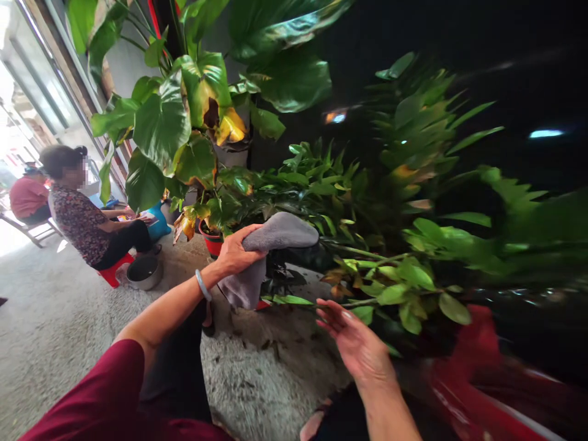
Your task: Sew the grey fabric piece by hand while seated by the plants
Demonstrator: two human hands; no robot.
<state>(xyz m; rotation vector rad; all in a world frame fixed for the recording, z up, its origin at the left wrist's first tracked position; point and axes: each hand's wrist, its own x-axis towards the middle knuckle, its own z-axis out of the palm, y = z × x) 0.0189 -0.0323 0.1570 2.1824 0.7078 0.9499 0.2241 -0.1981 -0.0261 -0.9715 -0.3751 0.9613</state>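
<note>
My left hand [235, 252], with a pale bangle on its wrist, is closed round a grey cloth [287, 231]. One end of the cloth sticks out to the right, and the rest hangs below my fingers. To the right, my right hand [356, 343] is open, palm turned partly up and fingers stretched out. Its fingertips are beside a leafy stem [365, 301] of a potted plant; whether they touch it I cannot tell. Green leaves [416, 275] spread just above and right of that hand.
A tall large-leaved plant [163, 116] with some yellow-brown leaves stands ahead, near a red pot [212, 241]. At left a person [80, 214] sits on a red stool [109, 275] by a dark metal pot [144, 272]. Something red [478, 349], blurred, lies at lower right.
</note>
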